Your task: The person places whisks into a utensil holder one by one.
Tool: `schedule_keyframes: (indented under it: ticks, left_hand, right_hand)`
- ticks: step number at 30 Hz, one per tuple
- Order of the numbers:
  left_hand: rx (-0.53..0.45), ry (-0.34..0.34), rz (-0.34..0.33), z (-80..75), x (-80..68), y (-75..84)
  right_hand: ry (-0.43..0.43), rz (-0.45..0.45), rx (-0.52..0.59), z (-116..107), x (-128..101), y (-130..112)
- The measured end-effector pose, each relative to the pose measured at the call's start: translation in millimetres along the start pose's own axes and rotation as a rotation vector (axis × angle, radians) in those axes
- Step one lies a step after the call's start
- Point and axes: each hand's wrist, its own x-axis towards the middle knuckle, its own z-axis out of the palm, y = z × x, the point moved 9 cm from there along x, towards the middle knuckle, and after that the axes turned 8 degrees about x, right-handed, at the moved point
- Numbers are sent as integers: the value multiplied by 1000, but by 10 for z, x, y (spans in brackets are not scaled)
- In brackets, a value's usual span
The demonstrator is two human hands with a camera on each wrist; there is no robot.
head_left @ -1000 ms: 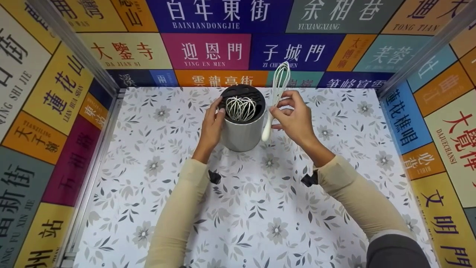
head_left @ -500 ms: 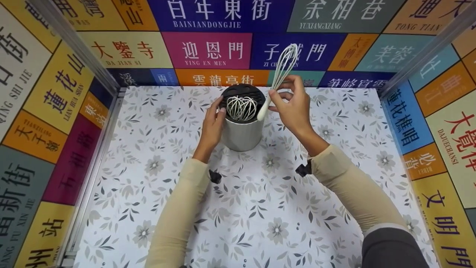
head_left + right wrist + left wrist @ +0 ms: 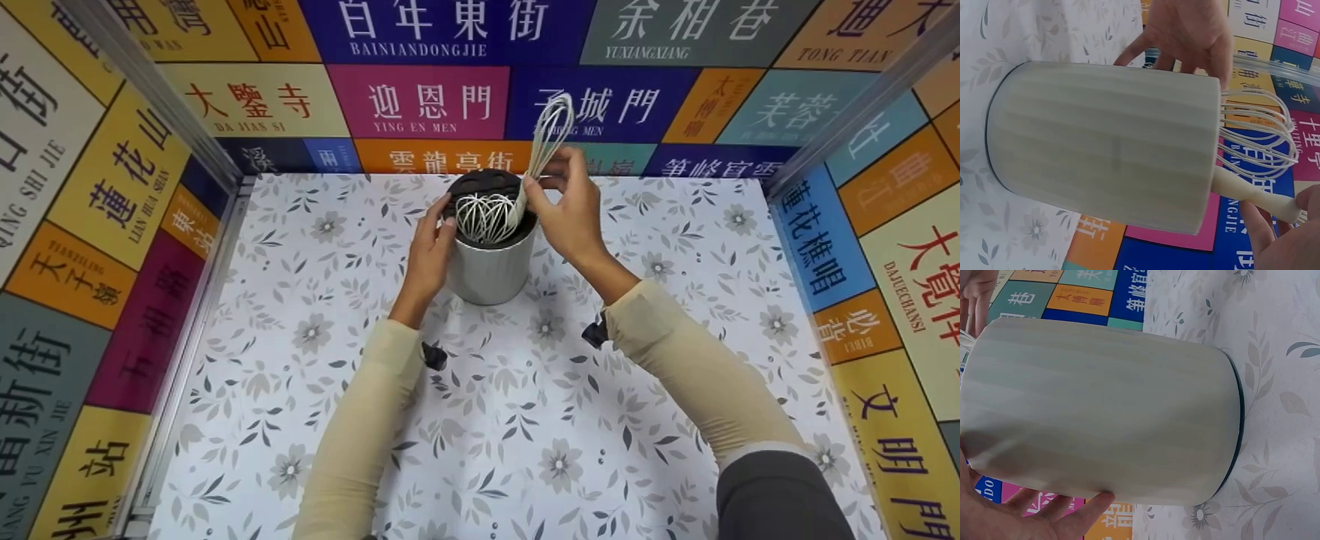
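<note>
A light grey cylindrical utensil holder [image 3: 491, 276] with a black slotted insert [image 3: 484, 182] stands upright on the table. Two wire whisk heads [image 3: 480, 217] poke out of its top. My left hand [image 3: 427, 251] rests against the holder's left side, fingers spread along the wall and the thumb at the rim. My right hand [image 3: 571, 214] pinches a third whisk [image 3: 553, 127] with a pale handle, wires up and leaning right. In the right wrist view, that whisk's handle [image 3: 1241, 188] passes behind the holder's rim at the top opening, hiding its lower end.
A white floral cloth [image 3: 480, 420] covers the table. Panels printed with coloured street names [image 3: 420, 101] enclose the back and both sides. Metal frame posts [image 3: 847, 97] stand at the back corners, and the holder is near the back edge.
My right hand has lifted the whisk and carried it left over the holder. Its handle end has gone down into the holder's top. My left hand has stayed in place.
</note>
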Motion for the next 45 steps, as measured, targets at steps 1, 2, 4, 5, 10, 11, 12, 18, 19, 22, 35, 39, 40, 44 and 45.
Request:
schedule_keyframes:
  ticks: [1,2,4,5,10,11,12,18,19,22,35,39,40,44,45]
  left_hand:
    - [0,1,-3,0,0,-5]
    - [-2,1,-5,1,-2,-6]
    - [-4,1,-5,4,-4,-5]
    - [-5,1,-4,6,-4,-6]
    - [-4,9,2,2,-10,-2]
    - [-7,10,3,1,-10,-2]
    - [-8,11,4,-1,-11,-1]
    - [-6,15,2,-3,-7,-17]
    - [-1,15,1,-3,-7,-20]
    - [14,11,-1,-2,-3,-24]
    - [-2,12,8,-12,13,-31]
    - [-3,12,10,-10,15,-24]
    - [-2,14,9,-10,16,-24]
    - [-8,17,6,-10,18,-24]
    - [-8,18,7,-11,18,-25]
  right_hand:
    - [-7,-2,-17,19,7,58]
    - [-17,-6,-33,35,10,113]
    - [-33,-7,-60,57,14,219]
    - [-40,-5,-69,61,12,264]
    - [-59,10,-63,51,-5,382]
    - [-60,12,-59,44,-10,393]
    - [-60,13,-56,39,-13,399]
    - [-62,26,-56,10,-43,431]
    - [-64,27,-57,6,-47,436]
    - [-71,34,-49,-4,-52,447]
    - [-82,36,-17,6,-134,141]
    - [-75,27,-26,0,-156,64]
    - [-74,26,-31,-2,-155,66]
    - [-70,40,-16,-9,-157,119]
    - [-69,49,-8,-13,-150,176]
